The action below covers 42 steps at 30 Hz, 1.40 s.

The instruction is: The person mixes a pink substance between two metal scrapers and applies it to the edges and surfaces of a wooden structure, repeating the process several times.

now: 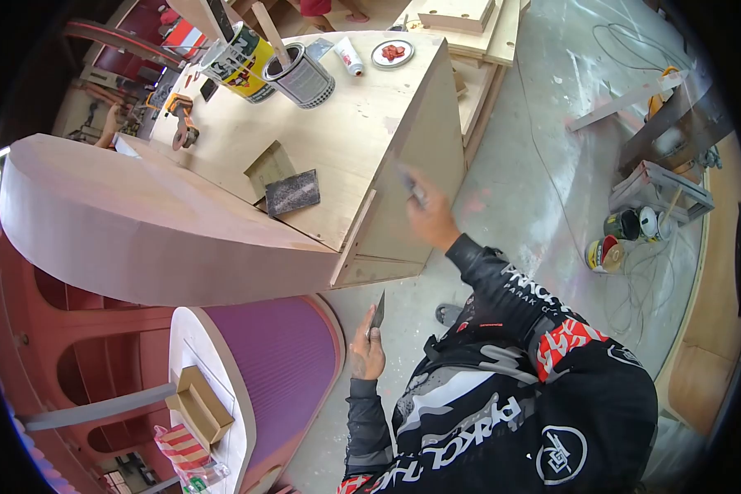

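Note:
My left hand [368,350] is closed on a flat dark scraper [379,309], below the corner of the plywood bench. My right hand [432,216] is closed on a small putty knife [410,183], blurred by motion, beside the bench's right side. On the plywood top [337,123] lie a dark speckled sanding pad [293,193], an open cardboard piece [270,168], a white tube [348,56] and a white lid with red paste [393,54]. A grey can [301,80] and a yellow-green can [243,66] hold sticks.
A curved pinkish panel [156,222] borders the bench. Below is a purple ribbed counter [276,362] with a cardboard box [199,405]. An orange power tool [181,120] lies at the bench's left. Paint buckets [606,253] and cables are on the right floor. Another person's legs show at the top.

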Each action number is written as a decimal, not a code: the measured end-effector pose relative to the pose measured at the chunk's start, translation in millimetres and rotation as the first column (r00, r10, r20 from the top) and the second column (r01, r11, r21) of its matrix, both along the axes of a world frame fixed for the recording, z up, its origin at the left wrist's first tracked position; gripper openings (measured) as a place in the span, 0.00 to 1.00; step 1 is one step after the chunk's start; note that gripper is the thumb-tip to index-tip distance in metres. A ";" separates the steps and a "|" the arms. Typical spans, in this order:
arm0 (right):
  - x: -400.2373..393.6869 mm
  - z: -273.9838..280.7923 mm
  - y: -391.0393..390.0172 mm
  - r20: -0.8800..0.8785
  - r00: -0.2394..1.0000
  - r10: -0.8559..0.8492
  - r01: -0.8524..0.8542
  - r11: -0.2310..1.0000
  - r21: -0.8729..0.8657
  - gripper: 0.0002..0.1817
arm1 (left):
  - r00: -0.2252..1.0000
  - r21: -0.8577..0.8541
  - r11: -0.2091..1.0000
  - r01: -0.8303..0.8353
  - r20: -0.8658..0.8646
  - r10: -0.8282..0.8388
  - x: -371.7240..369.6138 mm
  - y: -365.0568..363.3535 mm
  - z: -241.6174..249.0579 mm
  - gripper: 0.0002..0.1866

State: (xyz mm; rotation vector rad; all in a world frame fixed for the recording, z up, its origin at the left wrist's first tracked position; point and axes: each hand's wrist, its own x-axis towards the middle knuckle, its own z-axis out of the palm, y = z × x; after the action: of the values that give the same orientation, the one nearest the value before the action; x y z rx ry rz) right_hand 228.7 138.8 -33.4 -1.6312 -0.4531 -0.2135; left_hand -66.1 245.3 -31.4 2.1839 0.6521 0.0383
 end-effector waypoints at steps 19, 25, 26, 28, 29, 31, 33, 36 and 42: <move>-26.7 -7.1 29.3 0.110 0.993 -0.045 0.035 0.996 0.085 0.34 | 0.983 -0.059 0.998 0.020 0.184 -0.009 39.3 -15.7 -10.4 0.24; 38.4 -21.0 -2.7 -0.223 0.972 -0.072 0.113 0.977 0.179 0.31 | 0.959 -0.239 0.970 -0.044 0.261 0.108 49.3 -10.7 -18.6 0.24; 44.3 -18.6 4.7 -0.220 0.973 -0.067 0.109 0.977 0.183 0.31 | 0.921 -0.413 0.905 -0.102 0.305 0.243 52.6 -12.2 -15.3 0.21; 49.2 -8.9 29.0 -0.038 0.989 -0.141 0.146 0.969 0.201 0.29 | 0.800 -0.791 0.602 -0.104 0.293 0.524 63.3 -22.6 5.1 0.15; 37.1 -5.6 36.2 -0.033 0.990 -0.134 0.137 0.970 0.202 0.29 | 0.794 -0.792 0.602 -0.104 0.298 0.529 67.3 -27.2 20.9 0.15; -14.7 5.1 37.5 0.177 0.978 -0.108 0.089 0.990 0.110 0.29 | 0.744 -0.934 0.335 -0.119 0.140 0.654 73.6 -32.2 44.0 0.15; -41.0 -0.2 9.4 0.094 0.966 0.241 -0.248 0.967 0.063 0.32 | 0.730 -0.965 0.250 -0.073 0.119 0.672 74.2 -28.7 48.9 0.13; -47.4 27.8 -44.3 0.043 0.915 0.400 -0.402 0.916 0.020 0.35 | 0.721 -0.997 0.002 -0.072 -0.051 0.691 72.9 -22.0 52.1 0.12; -53.6 49.8 -105.8 0.062 0.559 0.827 -0.667 0.493 -0.558 0.36 | 0.830 -0.948 -0.258 0.188 0.013 0.558 84.6 -3.4 62.0 0.12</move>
State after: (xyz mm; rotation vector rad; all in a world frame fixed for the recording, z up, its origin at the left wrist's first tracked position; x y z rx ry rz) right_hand 175.1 33.0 16.4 -1.6973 -1.5679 0.3577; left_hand 18.5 241.9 30.5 0.2356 0.4058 0.1728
